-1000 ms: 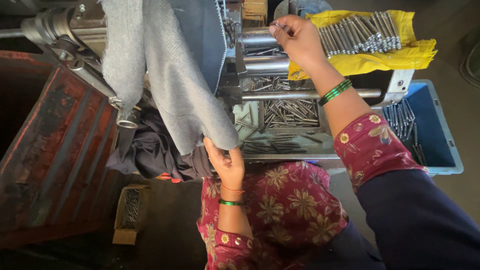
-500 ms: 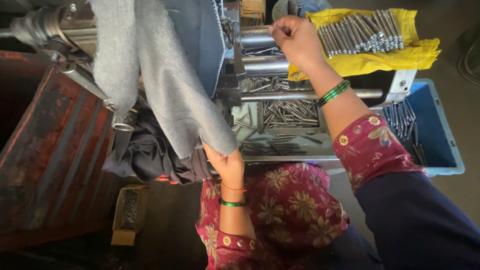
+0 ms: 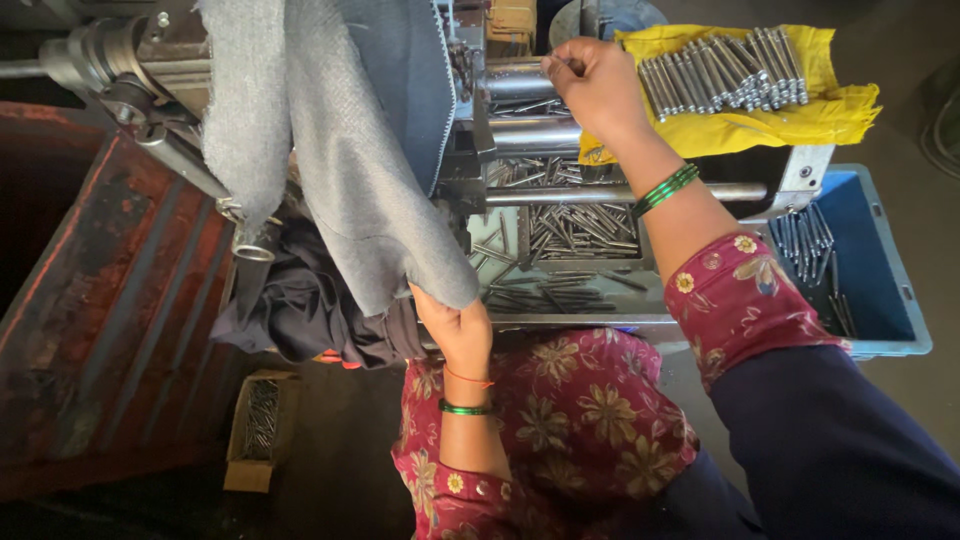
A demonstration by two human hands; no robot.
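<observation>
Our right hand (image 3: 598,85) is closed, its fingertips pinching 1 thin metal pin (image 3: 562,62) at the machine's steel rods (image 3: 530,82). Just right of that grip, more pins (image 3: 725,78) lie in a row on a yellow cloth (image 3: 800,120). Our left hand (image 3: 455,325) is curled under the grey cloth (image 3: 350,180); we cannot tell what it holds. Below the right grip, loose pins fill a tray (image 3: 570,235).

Grey cloth (image 3: 340,170) hides the left hand (image 3: 455,325) fingertips.
</observation>
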